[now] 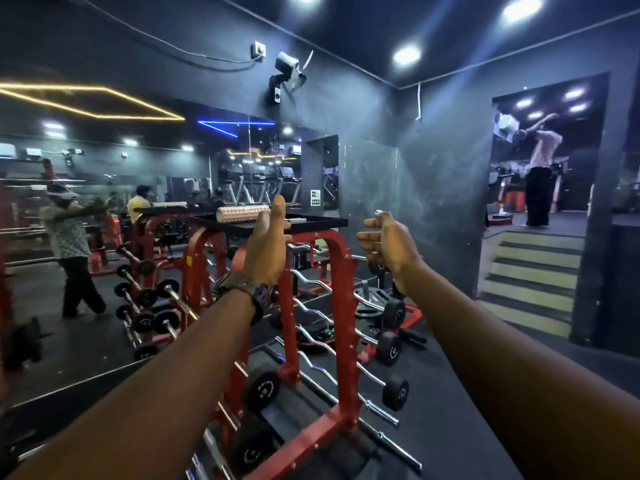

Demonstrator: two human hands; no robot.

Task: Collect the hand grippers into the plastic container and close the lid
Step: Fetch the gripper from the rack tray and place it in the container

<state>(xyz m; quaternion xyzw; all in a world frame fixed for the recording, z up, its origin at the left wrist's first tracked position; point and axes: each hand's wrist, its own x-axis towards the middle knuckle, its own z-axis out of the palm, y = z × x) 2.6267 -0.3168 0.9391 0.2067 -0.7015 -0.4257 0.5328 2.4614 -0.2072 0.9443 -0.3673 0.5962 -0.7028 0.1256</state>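
Observation:
No hand gripper and no plastic container can be made out in the head view. Both my arms reach forward at chest height. My left hand (266, 244), with a watch on its wrist, is held flat with fingers straight up, right in front of the near edge of a black tray (322, 223). It holds nothing. My right hand (391, 244) hovers to the right of the tray, fingers loosely curled and apart, also with nothing in it. A small pale object (298, 220) lies on the tray; what it is I cannot tell.
The tray tops a red barbell rack (341, 265) and carries a pink studded foam roller (239, 213). Curl bars with black plates (393, 348) fill the rack below. A wall mirror is on the left, steps (533, 271) rise at right, and a person (538, 174) stands beyond them.

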